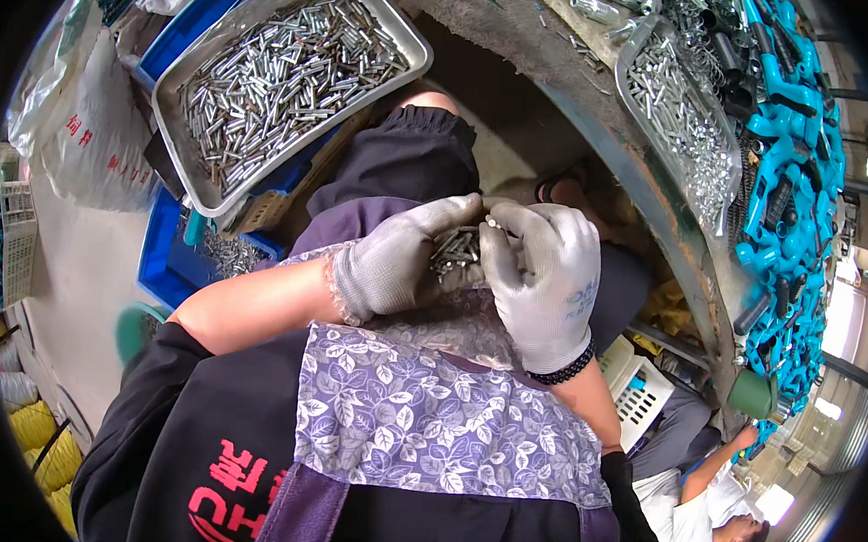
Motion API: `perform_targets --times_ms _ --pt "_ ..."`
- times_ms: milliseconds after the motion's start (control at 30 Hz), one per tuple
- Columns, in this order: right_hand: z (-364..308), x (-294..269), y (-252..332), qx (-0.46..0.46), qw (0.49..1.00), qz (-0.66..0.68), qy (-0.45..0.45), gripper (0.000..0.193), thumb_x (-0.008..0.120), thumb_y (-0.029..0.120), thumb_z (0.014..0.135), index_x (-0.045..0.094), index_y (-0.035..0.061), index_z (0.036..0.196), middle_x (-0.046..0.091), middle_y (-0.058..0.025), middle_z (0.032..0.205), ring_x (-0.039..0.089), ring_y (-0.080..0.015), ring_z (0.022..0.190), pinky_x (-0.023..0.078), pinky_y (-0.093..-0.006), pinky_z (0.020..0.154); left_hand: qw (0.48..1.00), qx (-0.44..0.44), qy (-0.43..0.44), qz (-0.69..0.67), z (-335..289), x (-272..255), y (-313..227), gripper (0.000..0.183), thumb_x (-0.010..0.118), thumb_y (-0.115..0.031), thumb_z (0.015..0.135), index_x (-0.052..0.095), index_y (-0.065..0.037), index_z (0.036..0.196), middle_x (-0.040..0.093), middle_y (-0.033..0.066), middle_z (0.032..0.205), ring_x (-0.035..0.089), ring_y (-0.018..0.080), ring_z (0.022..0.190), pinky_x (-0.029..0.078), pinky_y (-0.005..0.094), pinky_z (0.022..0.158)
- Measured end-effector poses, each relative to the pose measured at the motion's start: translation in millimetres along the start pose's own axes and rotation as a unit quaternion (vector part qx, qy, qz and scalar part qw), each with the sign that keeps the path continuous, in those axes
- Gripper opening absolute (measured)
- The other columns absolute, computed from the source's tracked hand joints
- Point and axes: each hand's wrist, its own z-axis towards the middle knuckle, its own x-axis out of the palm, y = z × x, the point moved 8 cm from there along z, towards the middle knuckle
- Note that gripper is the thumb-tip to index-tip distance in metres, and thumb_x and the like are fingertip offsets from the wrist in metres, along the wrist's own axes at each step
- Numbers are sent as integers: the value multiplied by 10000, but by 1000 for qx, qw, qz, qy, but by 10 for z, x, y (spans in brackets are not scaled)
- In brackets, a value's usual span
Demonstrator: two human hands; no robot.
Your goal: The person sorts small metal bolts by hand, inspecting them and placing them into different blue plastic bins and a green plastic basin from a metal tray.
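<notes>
Loose metal pins near the middle of the frame, cupped over the lap, could easily spill.
The left hand, gloved, curls around the bunch; the right hand, gloved too, appears to pinch a single pin just above it, though how firmly I cannot tell. If the left fingers loosened or the palm tipped, pins would probably roll onto the floral apron below, or drop past it; thick glove fingertips might also fumble the single one. Farther out, at upper left, the heaped metal tray sits close by the knee, so a shift of the leg might jolt it and scatter its contents.
</notes>
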Motion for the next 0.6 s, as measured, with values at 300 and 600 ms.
perform_targets --times_ms 300,600 --pt "-28 6 -159 -10 994 103 -32 169 779 169 836 710 116 980 673 -65 903 641 -307 842 472 -443 758 987 49 -98 114 -43 16 -45 209 513 -267 1075 629 -141 1195 672 -12 1120 656 137 1046 540 350 979" --pt "-137 -129 -526 141 954 258 -63 152 745 17 861 705 58 1001 702 -88 933 679 -254 869 520 -357 792 991 56 -73 101 69 17 -42 316 538 -280 1065 596 -61 1286 649 77 1269 624 205 1199 517 405 1072"
